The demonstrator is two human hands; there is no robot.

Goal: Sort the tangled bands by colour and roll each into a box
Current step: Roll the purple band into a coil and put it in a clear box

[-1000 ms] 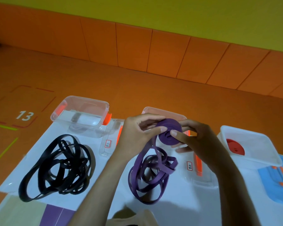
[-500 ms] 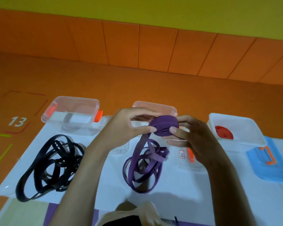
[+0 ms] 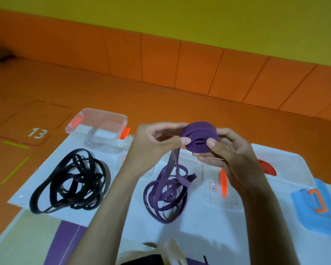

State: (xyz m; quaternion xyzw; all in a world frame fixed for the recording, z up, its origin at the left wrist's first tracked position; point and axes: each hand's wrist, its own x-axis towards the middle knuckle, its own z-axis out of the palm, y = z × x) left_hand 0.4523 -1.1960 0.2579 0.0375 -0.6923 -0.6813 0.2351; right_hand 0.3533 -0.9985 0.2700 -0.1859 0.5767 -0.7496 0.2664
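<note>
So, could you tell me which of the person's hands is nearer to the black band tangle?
Left. The left hand is just right of the black band tangle, pinching the purple roll; the right hand holds the roll's far side, farther right.

Centre frame: the left hand (image 3: 153, 148) and right hand (image 3: 229, 155) pinch the purple roll (image 3: 199, 136), thumbs on its face. Its tail drops to the purple tangle (image 3: 166, 194) below. The black tangle (image 3: 71, 180) lies lower left, with a clear box (image 3: 96, 121) above it.

Two tangles side by side
Left tangle (image 3: 80, 178) lies before a box (image 3: 96, 131); middle tangle (image 3: 166, 188) hangs below the roll (image 3: 199, 136), a lid (image 3: 223, 185) just right.
</note>
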